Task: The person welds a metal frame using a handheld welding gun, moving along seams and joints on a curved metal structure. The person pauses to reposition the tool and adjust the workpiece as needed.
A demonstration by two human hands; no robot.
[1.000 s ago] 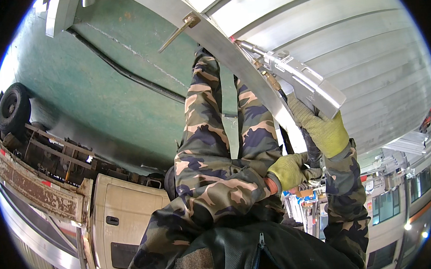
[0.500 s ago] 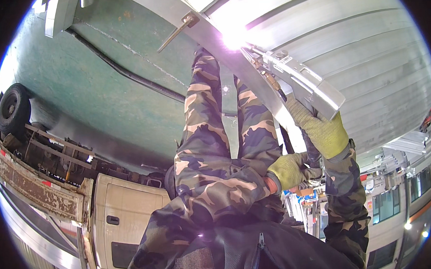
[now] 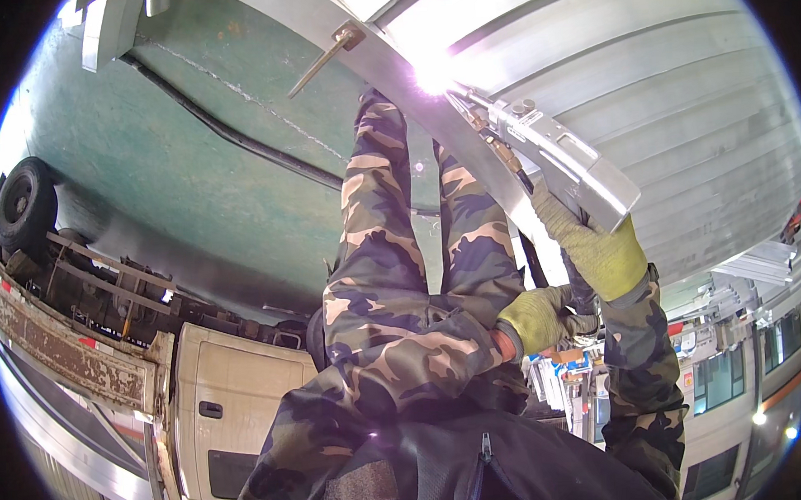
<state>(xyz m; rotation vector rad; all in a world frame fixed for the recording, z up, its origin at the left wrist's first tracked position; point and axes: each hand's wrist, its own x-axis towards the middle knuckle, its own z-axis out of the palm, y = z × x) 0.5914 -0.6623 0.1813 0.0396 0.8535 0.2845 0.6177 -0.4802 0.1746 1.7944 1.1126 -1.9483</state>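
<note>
My right hand (image 3: 604, 250), in a yellow-green work glove, is wrapped round the rear of a silver handheld welding gun (image 3: 563, 155). Brass fittings run along the gun's side. Its thin nozzle points up and left to a glaring white-violet weld spot (image 3: 435, 71), whose brightness hides the joint itself. That spot lies where a long metal beam (image 3: 496, 171) meets a ribbed metal panel (image 3: 674, 113). Lower down, my left hand (image 3: 536, 321), gloved the same way, is closed round the dark cable (image 3: 582, 286) below the gun; its fingertips are partly hidden.
A metal handle (image 3: 325, 62) juts from the beam. Beneath lies a green floor (image 3: 235, 195) with a black hose (image 3: 217, 122) across it. At left stands a truck with a beige cab (image 3: 244, 376) and a black wheel (image 3: 25, 206). Cluttered shelves (image 3: 561, 382) are at lower right.
The gun's rear end and my right hand have shifted very slightly, while the nozzle stays at the bright spot. My left hand keeps its hold on the cable.
</note>
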